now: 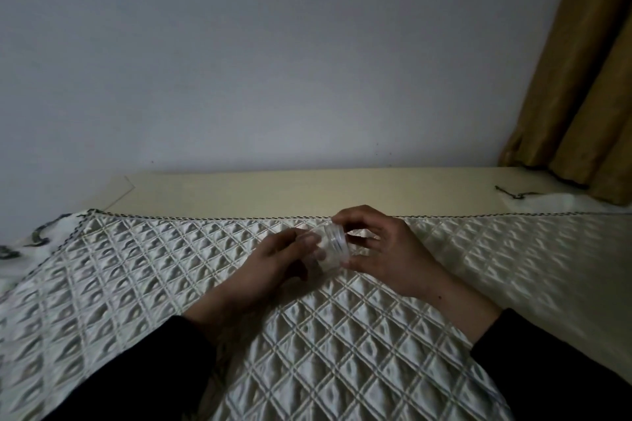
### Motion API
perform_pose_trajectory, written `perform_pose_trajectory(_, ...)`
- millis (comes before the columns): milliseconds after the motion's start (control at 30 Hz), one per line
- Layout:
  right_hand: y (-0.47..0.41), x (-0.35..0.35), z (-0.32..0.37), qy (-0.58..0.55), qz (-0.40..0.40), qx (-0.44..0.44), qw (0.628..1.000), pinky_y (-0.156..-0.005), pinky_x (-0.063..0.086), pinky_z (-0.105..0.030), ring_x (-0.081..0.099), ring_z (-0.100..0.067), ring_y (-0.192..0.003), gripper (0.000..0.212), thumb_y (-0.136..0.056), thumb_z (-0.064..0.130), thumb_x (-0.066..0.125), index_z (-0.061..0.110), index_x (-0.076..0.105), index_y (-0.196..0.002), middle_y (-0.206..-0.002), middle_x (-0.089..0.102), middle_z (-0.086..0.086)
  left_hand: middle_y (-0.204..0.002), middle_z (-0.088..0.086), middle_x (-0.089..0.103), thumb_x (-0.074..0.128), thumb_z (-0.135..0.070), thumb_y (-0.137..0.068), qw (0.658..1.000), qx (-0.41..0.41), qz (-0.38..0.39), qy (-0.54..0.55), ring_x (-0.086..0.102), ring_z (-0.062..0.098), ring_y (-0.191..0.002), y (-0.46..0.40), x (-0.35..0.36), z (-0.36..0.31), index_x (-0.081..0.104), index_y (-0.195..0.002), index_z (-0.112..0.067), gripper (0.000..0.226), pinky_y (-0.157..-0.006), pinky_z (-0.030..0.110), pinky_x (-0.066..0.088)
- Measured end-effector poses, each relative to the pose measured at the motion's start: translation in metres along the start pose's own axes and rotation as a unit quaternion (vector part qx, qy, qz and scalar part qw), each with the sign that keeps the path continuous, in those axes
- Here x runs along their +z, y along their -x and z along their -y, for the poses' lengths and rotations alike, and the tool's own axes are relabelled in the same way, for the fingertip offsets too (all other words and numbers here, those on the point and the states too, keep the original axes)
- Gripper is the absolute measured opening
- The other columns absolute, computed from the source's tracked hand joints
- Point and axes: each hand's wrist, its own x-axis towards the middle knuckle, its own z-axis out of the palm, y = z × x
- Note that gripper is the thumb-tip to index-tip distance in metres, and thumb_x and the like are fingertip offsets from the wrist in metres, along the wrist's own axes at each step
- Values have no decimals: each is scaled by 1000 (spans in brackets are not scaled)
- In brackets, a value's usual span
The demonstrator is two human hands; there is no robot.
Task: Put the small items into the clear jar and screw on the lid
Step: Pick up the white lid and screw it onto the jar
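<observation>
A small clear jar (330,255) is held between both hands just above the quilted white cloth (171,284), near the cloth's far edge. My left hand (273,263) grips the jar's body from the left. My right hand (386,246) wraps the clear lid (331,232) at the jar's top, fingers curled over it and thumb at the lower right. The jar tilts a little to the left. What lies inside the jar cannot be made out in the dim light, and no loose small items show on the cloth.
A pale yellow tabletop (307,191) runs behind the cloth up to a grey wall. A mustard curtain (588,79) hangs at the far right. A dark cord (513,193) lies on the table's right end. Dark sleeves cover both forearms.
</observation>
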Motion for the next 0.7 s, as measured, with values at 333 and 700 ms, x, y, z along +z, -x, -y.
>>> perform_pose_trajectory(333,-3,-2,-9,45,4,11,999,-88,57,-29,69,-14,-104,53,-68,27,88,30,69,-118,-115,68,9,-117,30,80,77,-33,-100,994,-22,28,104,75,40,-104,3,7,-6,80,-116,-5,33,-92,45,63)
perform_pose_trajectory(700,0,11,-11,168,-100,115,974,-53,37,-27,49,-8,-32,74,-88,72,41,17,56,-41,-33,50,0,-125,29,76,91,-9,-73,991,101,8,-82,80,38,-104,2,12,0,73,-108,-20,41,-92,43,68)
